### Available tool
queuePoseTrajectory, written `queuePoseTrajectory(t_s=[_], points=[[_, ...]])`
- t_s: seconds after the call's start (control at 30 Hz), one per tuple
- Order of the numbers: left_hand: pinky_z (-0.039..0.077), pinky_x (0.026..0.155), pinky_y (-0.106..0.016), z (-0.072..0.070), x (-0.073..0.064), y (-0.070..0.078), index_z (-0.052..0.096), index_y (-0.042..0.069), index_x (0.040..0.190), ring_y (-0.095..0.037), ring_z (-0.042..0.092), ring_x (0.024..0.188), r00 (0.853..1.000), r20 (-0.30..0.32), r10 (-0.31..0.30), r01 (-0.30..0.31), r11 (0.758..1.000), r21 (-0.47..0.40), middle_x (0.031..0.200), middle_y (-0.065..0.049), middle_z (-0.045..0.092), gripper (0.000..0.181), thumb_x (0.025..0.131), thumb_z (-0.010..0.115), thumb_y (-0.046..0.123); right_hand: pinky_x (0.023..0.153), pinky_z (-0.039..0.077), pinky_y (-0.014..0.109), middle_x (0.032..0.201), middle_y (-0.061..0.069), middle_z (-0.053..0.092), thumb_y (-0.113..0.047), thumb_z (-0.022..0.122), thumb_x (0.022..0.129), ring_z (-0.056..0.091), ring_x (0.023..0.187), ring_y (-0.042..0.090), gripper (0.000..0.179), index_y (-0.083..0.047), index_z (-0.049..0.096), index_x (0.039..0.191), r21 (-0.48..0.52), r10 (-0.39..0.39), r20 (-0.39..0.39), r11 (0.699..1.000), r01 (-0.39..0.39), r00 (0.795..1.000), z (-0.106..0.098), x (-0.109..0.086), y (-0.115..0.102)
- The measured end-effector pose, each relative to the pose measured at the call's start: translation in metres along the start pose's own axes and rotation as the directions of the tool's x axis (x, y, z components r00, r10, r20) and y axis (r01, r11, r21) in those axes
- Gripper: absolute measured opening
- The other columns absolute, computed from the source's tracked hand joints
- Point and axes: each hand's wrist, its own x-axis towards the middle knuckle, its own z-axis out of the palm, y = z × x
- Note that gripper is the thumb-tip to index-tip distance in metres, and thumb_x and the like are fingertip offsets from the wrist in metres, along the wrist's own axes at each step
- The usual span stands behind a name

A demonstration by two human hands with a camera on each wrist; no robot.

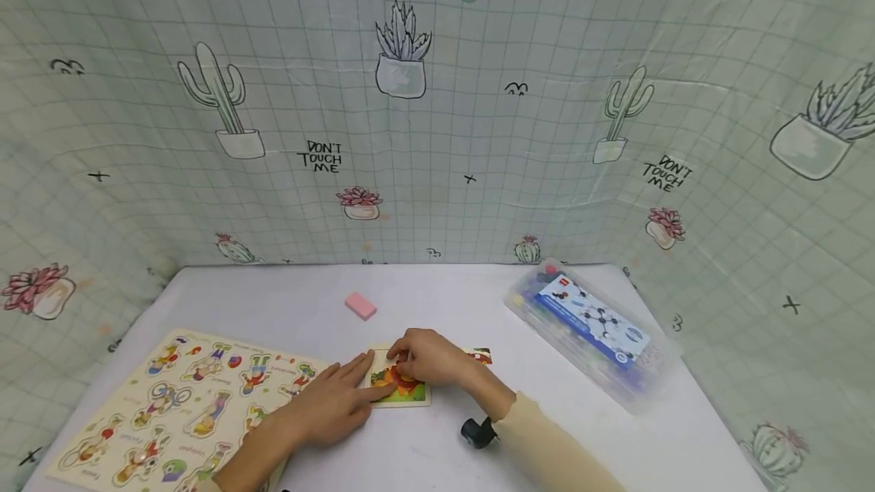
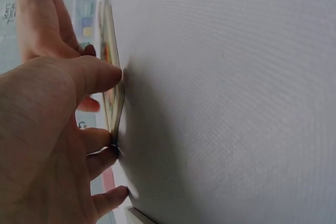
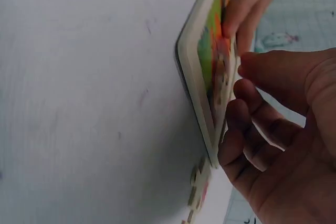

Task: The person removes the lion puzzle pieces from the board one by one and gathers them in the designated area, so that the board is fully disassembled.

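Note:
A small wooden jigsaw puzzle (image 1: 410, 404) with a green, yellow and orange picture lies on the white table between the hands. My left hand (image 1: 335, 405) rests against its left side, fingers extended; one fingertip touches the picture. In the left wrist view the left thumb (image 2: 102, 74) meets the board's edge. Over the upper part of the puzzle, my right hand (image 1: 434, 357) bends its fingers downward. The right wrist view has a jigsaw piece (image 3: 222, 80) within the frame, close beside the right thumb and fingertips; I cannot tell whether they pinch it.
Loose jigsaw pieces (image 1: 481, 355) lie right of the puzzle. A large peg board (image 1: 184, 401) with cartoon figures fills the left. Farther back is a pink block (image 1: 360, 306). A clear plastic case (image 1: 588, 332) stands at right, and a black object (image 1: 476, 433) sits by the right sleeve.

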Motion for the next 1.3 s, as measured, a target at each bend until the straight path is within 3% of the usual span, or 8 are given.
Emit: queuePoseTrajectory(t_s=[0.27,0.53,0.73,1.3], points=[[0.031,0.111,-0.064,0.001,0.001,0.0,0.052,0.033,0.148,-0.035,0.024,0.151,0.999,0.048,0.001,0.0,1.0,-0.014,0.164,-0.021,0.025,0.047,0.102,0.053,0.022,0.071,0.046,0.017,0.094,-0.006,0.064,-0.012,0.069,0.093,0.052,0.077,0.001,0.025,-0.012,0.077,0.117,-0.082,-0.009,0.039,0.997,0.013,0.999,0.01,0.001,-0.005],[0.032,0.111,-0.063,-0.002,0.0,0.003,0.053,0.032,0.148,-0.035,0.025,0.151,0.999,0.037,-0.002,0.002,1.0,-0.006,0.163,-0.021,0.026,0.049,0.101,0.053,0.02,0.066,0.044,0.016,0.095,-0.006,0.063,-0.01,0.066,0.094,0.05,0.073,0.001,0.027,-0.015,0.076,0.118,-0.118,-0.025,0.026,0.993,0.028,0.999,0.014,0.003,-0.009],[0.032,0.111,-0.064,-0.003,-0.001,0.002,0.052,0.034,0.148,-0.034,0.025,0.151,0.999,0.042,-0.01,0.011,1.0,-0.013,0.163,-0.02,0.026,0.05,0.1,0.054,0.018,0.062,0.043,0.016,0.093,-0.006,0.063,-0.007,0.059,0.097,0.048,0.071,0.001,0.027,-0.014,0.077,0.116,-0.098,-0.025,-0.015,0.995,0.023,1.0,0.018,0.006,-0.013],[0.035,0.11,-0.062,-0.006,0.001,0.001,0.053,0.032,0.148,-0.035,0.027,0.15,0.999,0.034,0.01,-0.01,1.0,0.001,0.162,-0.02,0.028,0.052,0.099,0.053,0.015,0.071,0.046,0.017,0.092,-0.006,0.064,-0.006,0.056,0.099,0.051,0.074,0.0,0.025,-0.011,0.077,0.111,-0.019,0.013,-0.04,1.0,-0.013,0.999,0.019,0.01,-0.015]])
